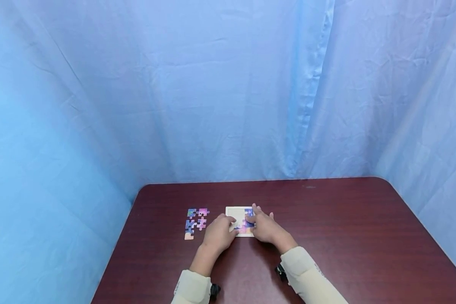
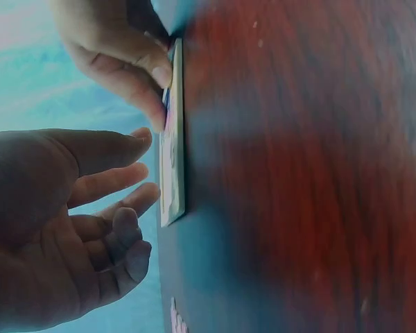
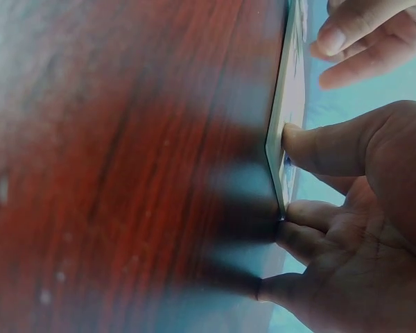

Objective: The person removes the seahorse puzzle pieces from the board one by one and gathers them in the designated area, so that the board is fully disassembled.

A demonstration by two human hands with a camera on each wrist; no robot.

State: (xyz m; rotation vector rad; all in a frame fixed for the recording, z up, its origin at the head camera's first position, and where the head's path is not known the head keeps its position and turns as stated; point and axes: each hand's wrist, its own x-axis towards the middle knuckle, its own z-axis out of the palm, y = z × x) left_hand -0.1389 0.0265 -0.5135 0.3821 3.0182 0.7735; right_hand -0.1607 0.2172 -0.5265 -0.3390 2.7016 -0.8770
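Observation:
A pale-rimmed jigsaw tray (image 1: 232,207) lies flat on the table, with pink, purple and blue pieces (image 1: 244,228) filling its right and near parts. Its upper left part shows bare backing. My left hand (image 1: 218,233) hovers at the tray's left side, fingers loosely bent and nothing between thumb and fingers in the left wrist view (image 2: 55,222). From the right, my right hand (image 1: 269,228) rests on the tray. Its thumb (image 3: 326,149) presses the top face, while its other fingers lie along the right edge, one fingertip down on the table.
Left of the tray lie several loose jigsaw pieces: a blue column (image 1: 190,225) with a cream one at its near end, and pink pieces (image 1: 202,212) beside it. The dark red wooden table (image 1: 346,236) has rounded far corners. Blue curtains (image 1: 228,105) hang behind and at both sides.

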